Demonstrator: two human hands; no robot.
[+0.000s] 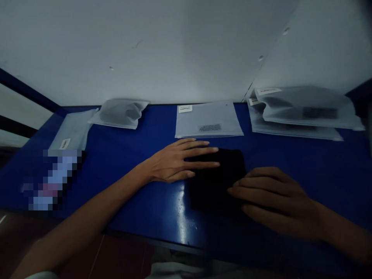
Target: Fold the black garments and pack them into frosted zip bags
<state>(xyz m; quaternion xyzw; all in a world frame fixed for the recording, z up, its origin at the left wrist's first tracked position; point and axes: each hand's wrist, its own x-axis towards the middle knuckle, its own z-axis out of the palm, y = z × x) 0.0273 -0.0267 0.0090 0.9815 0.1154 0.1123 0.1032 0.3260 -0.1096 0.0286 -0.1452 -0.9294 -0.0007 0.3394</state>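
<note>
A dark, folded piece of black cloth [216,190] lies on the blue table in front of me. My left hand [180,161] rests palm down across its far left part, fingers spread and stretched out. At its right edge is my right hand [279,199], with curved fingers close together on the cloth; the thumb's grip is not clearly visible. Just beyond my left fingers, a frosted zip bag [209,118] with a white label and printed text lies flat.
More frosted bags [308,108] overlap at the back right. A bulging bag [119,112] and a flat bag [74,128] are at the back left. A pixelated object [58,178] lies on the blue table [139,211]. A pale panel [162,50] rises behind.
</note>
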